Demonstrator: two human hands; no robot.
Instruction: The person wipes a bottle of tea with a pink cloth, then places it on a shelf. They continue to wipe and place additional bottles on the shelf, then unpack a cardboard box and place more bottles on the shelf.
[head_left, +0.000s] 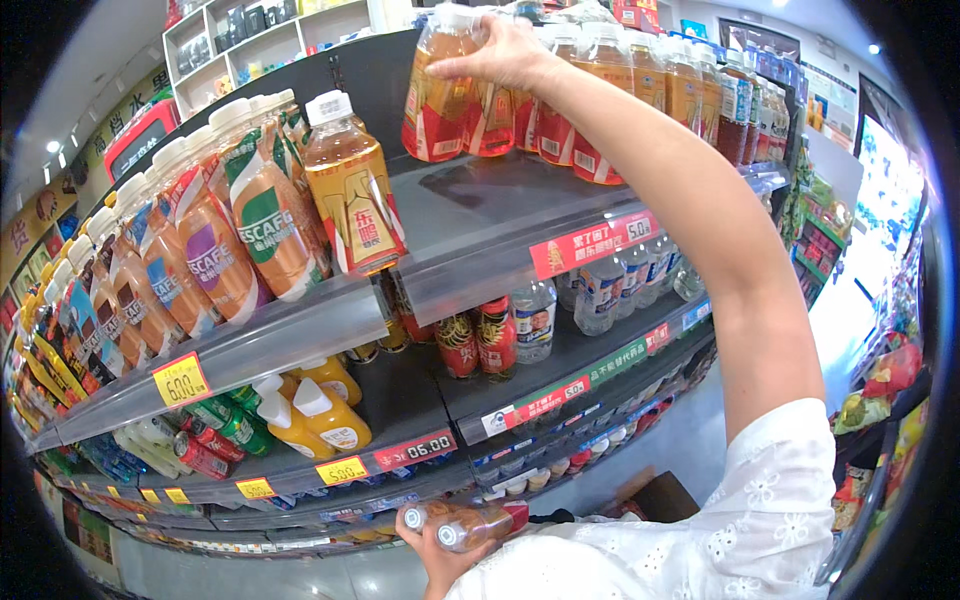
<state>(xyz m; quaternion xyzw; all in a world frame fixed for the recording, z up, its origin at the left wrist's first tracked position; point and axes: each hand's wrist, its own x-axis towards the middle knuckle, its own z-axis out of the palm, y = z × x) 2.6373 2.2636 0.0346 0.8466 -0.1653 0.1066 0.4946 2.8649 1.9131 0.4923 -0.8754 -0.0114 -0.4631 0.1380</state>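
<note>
Up at the top shelf (480, 196), my right hand (514, 56) is closed around the upper part of an amber drink bottle (437, 97) with a red and gold label. A like bottle stands right beside it, partly behind my fingers. Low in front of me, my left hand (442, 555) holds two amber bottles (469, 529) lying on their sides against my white top, caps pointing left. A single amber bottle (354, 187) stands at the shelf's front edge, next to the Nescafe bottles (266, 206). More amber bottles (600, 67) stand behind my right forearm.
Lower shelves carry orange juice bottles (330, 420), red cans (495, 337) and water bottles (534, 322). A clear plastic rail (225, 352) with price tags runs along the shelf front. An open cardboard box (660, 499) sits below on the floor.
</note>
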